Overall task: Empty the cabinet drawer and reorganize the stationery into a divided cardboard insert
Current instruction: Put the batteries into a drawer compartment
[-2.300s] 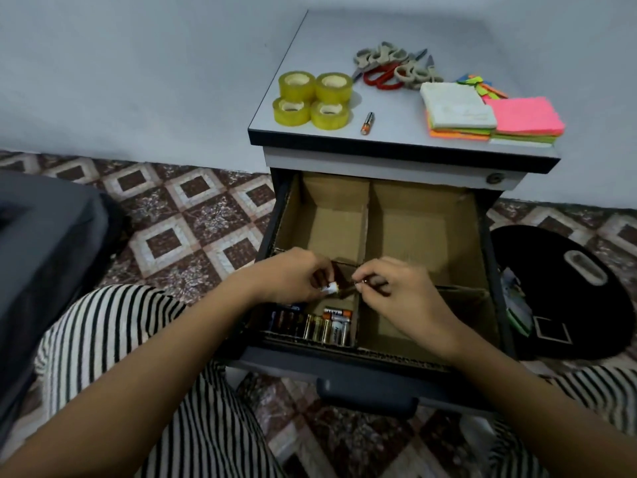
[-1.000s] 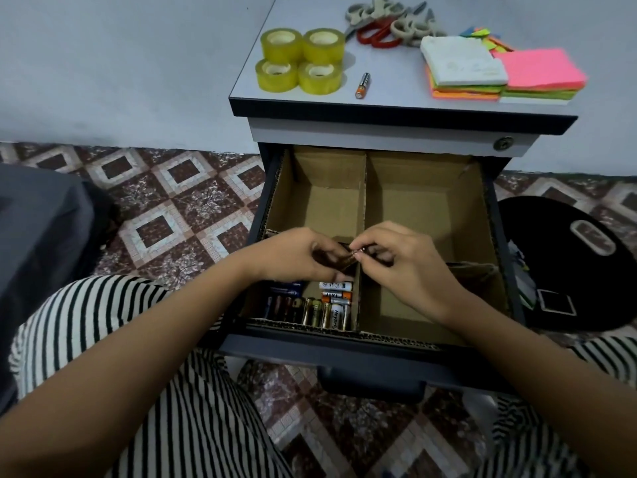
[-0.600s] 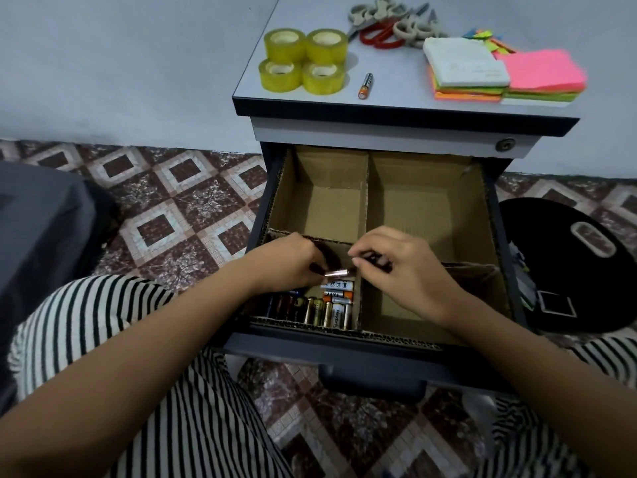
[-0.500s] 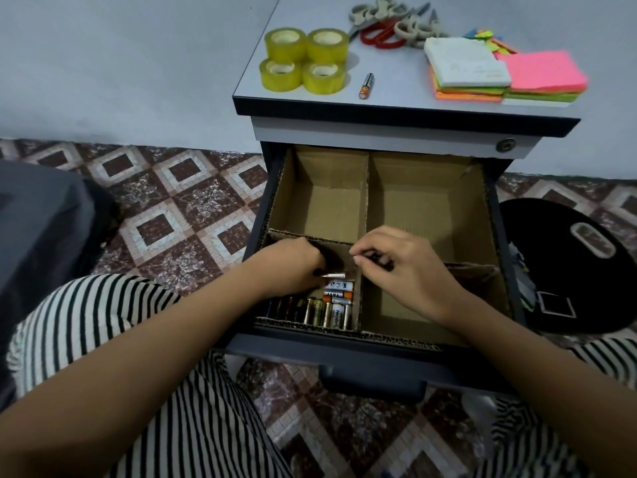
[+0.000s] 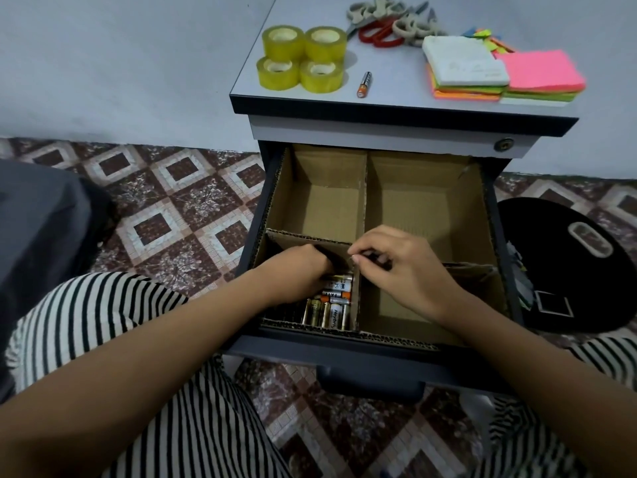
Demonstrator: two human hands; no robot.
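The batteries [image 5: 336, 307] in the near-left box of the insert [image 5: 365, 188] are small, hard and roll easily, so pinch one round its middle; the left hand [image 5: 296, 270] and right hand [image 5: 400, 267] have curled grips, and I cannot tell what they hold.

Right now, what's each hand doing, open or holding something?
Left hand: fingertips hidden among the batteries; cannot tell.
Right hand: fingers curled round a small dark item.

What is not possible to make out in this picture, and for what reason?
Head view:
- Left hand fingertips: down among the batteries, hidden by its own back.
- Whether the right hand holds anything: covered by its curled fingers.
- Scissors: cut by the top edge.
- Battery labels: mostly too small.
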